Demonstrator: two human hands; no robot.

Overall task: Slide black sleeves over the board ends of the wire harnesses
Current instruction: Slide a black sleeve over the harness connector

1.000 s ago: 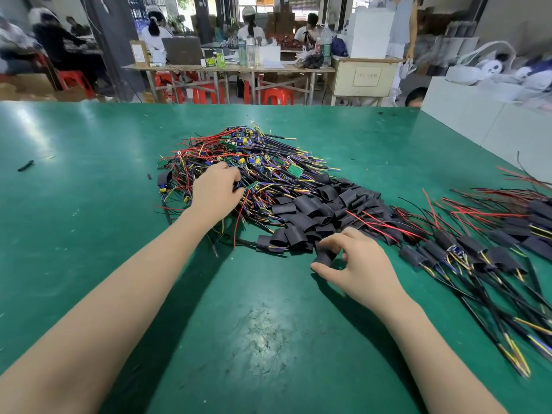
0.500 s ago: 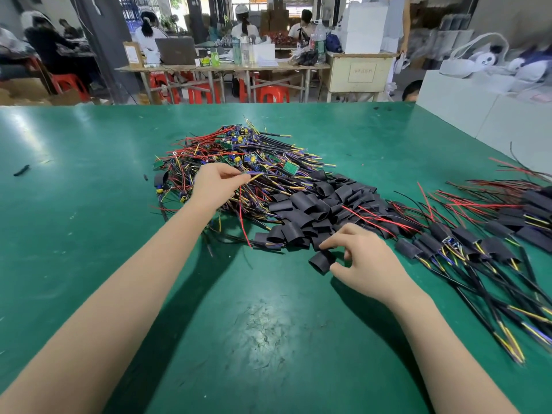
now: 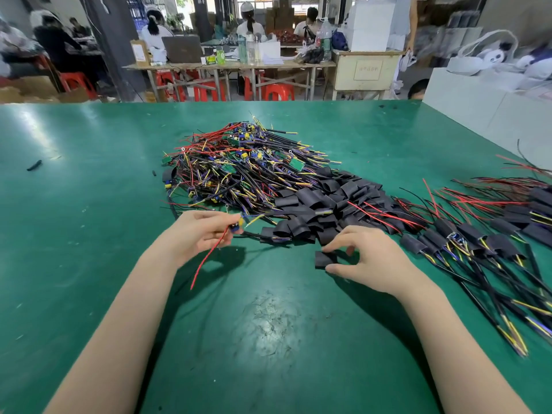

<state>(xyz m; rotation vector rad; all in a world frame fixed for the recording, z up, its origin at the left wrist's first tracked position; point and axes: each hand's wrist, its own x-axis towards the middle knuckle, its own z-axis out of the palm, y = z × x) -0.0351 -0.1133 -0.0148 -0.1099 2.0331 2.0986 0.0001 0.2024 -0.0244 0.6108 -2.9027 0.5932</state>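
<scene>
A wire harness [image 3: 236,227], its small board end carrying blue and yellow parts and a red lead trailing toward the near edge, is pinched in the left hand [image 3: 198,234] just in front of the tangled pile of unsleeved harnesses [image 3: 239,171]. Right of that pile lies a heap of loose black sleeves [image 3: 328,201]. One flattened black sleeve [image 3: 325,259] rests on the green table [image 3: 89,234], held between the curled thumb and fingers of the right hand [image 3: 367,261]. Farther right, sleeved harnesses [image 3: 478,243] lie fanned out.
</scene>
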